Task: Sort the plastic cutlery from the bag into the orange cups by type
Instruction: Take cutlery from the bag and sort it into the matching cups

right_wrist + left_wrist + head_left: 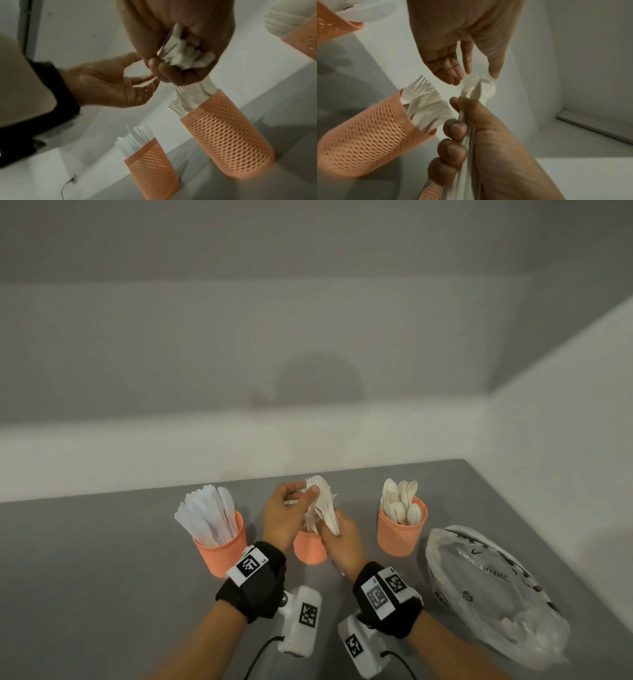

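Note:
My right hand (pixel 334 529) grips a bundle of white plastic forks (pixel 323 505) just above the middle orange cup (pixel 308 549). In the right wrist view the fist (pixel 173 70) is closed round the bundle's ends (pixel 183 56). My left hand (pixel 303 494) is at the bundle's top with its fingers fairly straight. Its thumb and fingertips (pixel 494 74) touch the bundle's end (pixel 481 89) without closing on it. The middle cup (pixel 368 135) holds several forks. Knives (pixel 209 515) fill the left cup (pixel 222 553), and spoons (pixel 400 501) fill the right cup (pixel 400 532).
A crumpled clear plastic bag (pixel 486 587) lies flat at the right, near the grey table's (pixel 102 577) right edge. White walls close off the far side and the right side. The cups stand in a row close to the far edge.

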`<state>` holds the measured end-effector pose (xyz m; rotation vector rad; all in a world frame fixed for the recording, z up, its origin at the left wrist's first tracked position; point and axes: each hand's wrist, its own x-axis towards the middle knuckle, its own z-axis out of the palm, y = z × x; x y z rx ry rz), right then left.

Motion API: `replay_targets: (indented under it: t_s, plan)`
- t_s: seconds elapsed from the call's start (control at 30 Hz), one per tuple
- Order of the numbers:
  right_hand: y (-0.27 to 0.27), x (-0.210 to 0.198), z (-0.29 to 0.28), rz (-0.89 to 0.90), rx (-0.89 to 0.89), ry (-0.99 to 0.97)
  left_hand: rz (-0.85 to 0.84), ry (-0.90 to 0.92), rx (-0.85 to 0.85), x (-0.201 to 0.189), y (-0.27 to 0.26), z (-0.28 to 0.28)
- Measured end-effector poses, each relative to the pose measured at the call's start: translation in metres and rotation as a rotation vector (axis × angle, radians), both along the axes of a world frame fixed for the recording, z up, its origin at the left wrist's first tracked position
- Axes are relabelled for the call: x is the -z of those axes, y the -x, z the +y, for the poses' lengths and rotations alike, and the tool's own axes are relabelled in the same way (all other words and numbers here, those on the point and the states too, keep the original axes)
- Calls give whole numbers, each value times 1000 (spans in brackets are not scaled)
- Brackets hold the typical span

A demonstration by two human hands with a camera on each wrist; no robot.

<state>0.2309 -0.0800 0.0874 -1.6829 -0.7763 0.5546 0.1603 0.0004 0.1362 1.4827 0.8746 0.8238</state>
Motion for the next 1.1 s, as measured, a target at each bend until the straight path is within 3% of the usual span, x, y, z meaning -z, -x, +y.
replay_targets:
  t_s: [0.13,0.23,0.33,0.53,0.67,0.8,0.93,1.0,1.1]
  plan:
    - [-1,10,0,-303,60,164,118,-12,59,4,-6,-15]
    - [-1,11,-1,-385,48,197,159,-131,68,8,-11,-19]
    - [-5,3,-6,-328,19,139,176,-117,121,7,-12,-16]
    - [-7,9,-4,-12,38,-41,115,53,242,7,-9,-12]
    - [-12,17,2,23,68,-25,68,91,236,8,-9,-13]
    - [-15,13,0,59,74,3,-34,186,161,5,-9,-13]
    - [-16,10,-2,125,57,-48,-219,350,-48,-1,-12,-8]
    - [-16,6,-5,202,29,-94,-224,305,-105,-2,-9,-2]
    - [-16,2,-9,239,7,-123,-131,179,-41,-2,-4,0]
